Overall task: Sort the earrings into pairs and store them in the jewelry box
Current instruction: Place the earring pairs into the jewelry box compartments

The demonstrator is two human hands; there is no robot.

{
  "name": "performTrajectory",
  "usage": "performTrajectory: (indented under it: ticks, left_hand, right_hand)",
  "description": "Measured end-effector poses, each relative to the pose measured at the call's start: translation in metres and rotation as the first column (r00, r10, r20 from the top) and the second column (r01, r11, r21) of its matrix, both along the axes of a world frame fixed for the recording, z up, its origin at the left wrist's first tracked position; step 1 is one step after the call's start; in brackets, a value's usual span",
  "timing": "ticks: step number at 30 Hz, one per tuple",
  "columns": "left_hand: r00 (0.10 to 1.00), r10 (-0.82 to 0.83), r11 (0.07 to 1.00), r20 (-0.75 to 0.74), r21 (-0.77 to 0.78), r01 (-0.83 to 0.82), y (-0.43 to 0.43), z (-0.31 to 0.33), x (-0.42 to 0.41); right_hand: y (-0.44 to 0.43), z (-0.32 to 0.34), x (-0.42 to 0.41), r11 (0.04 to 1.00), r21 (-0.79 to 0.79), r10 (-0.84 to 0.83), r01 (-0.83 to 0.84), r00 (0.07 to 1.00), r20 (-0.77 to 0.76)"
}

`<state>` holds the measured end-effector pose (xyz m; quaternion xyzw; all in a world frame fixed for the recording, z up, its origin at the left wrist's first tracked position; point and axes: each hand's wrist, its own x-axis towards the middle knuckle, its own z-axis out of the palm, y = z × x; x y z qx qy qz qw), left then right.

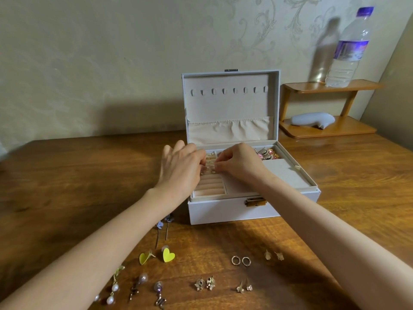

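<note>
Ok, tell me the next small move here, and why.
Probably press the earring down into the padded rolls and let go: the left hand and right hand both pinch it there, in the jewelry box, and paired earrings like the hoops wait on the table.

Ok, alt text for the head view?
The left hand and right hand meet over the peach padded rolls of an open white jewelry box on a brown wooden table, the right pinching small earrings. Sorted pairs, including yellow heart earrings and gold hoops, lie in front.
</note>
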<state>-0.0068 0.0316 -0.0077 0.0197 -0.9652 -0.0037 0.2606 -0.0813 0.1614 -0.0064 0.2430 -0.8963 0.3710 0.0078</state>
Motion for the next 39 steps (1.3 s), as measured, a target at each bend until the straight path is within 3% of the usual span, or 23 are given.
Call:
performTrajectory:
  ticks: [2,7,15,20,27,34,39]
  left_hand:
    - [1.0,-0.002,1.0,0.018,0.012,0.002,0.0,0.001,0.0]
    - [0.999,-0.015,0.978,0.051,0.208,0.004,-0.003,0.001,-0.004]
    - [0.999,0.008,0.985,0.05,0.169,-0.016,-0.001,0.001,-0.004]
    - [0.995,0.026,0.966,0.099,0.252,-0.05,-0.002,0.0,-0.008]
    - [0.998,0.053,0.993,0.038,0.101,-0.056,-0.001,0.001,-0.005]
    - [1.0,-0.023,0.997,-0.015,0.068,0.024,-0.004,0.0,0.006]
    - [0.996,-0.054,0.997,-0.074,-0.052,0.051,-0.007,-0.004,0.016]
  right_hand:
    - [0.0,0.0,0.0,1.0,0.005,-0.007,0.007,1.0,-0.014]
    - [-0.001,0.0,0.0,1.0,0.026,-0.009,0.01,0.999,-0.034]
    - [-0.001,-0.001,0.0,0.999,0.05,-0.018,0.02,0.998,-0.057]
    - [-0.001,0.0,0.001,0.998,0.059,-0.015,0.018,0.998,-0.058]
    - [0.0,0.0,0.001,0.998,0.057,-0.017,0.02,0.998,-0.056]
    - [0.004,0.002,0.005,0.999,0.025,0.021,-0.019,0.998,-0.067]
    - [0.02,0.004,0.014,0.993,0.118,0.049,-0.026,0.98,-0.192]
